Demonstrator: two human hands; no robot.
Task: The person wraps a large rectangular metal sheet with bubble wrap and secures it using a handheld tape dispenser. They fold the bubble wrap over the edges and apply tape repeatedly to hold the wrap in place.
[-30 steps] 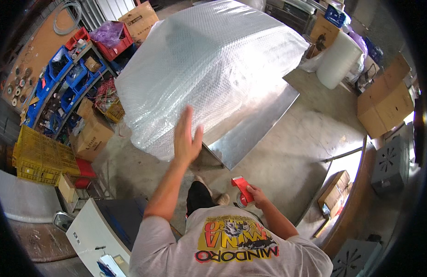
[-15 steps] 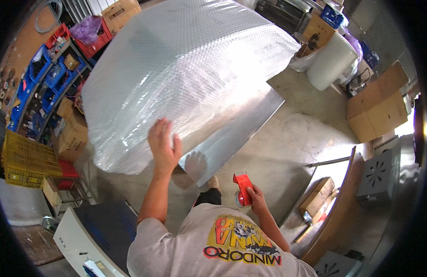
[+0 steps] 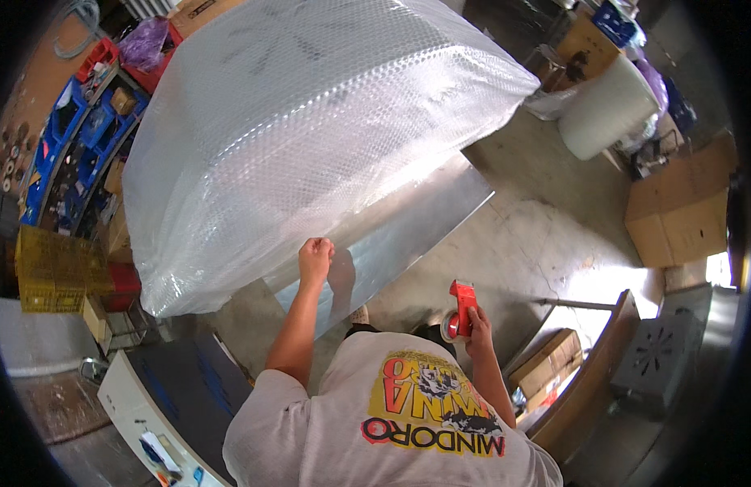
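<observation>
A large bulky object draped in clear bubble wrap (image 3: 310,138) fills the upper middle of the head view; what lies under the wrap is mostly hidden. From beneath its near side a shiny metal sheet (image 3: 392,243) sticks out, with my arm mirrored in it. My left hand (image 3: 315,260) is closed at the lower edge of the bubble wrap, its fingers seemingly pinching that edge. Lower right, my right hand (image 3: 478,331) grips a red tape dispenser (image 3: 464,304) with a roll of tape on it, held apart from the wrap.
At left stand shelves of blue bins (image 3: 95,126) and a yellow crate (image 3: 55,268). A white cabinet with a dark top (image 3: 189,390) is near my left side. On the right are a cardboard box (image 3: 680,211), an upright roll of wrapping (image 3: 607,109) and a grey metal box (image 3: 656,353).
My left hand has gone from spread fingers on the wrap to closed fingers at its lower edge, slightly lower and right. The tape dispenser has moved right with my right hand.
</observation>
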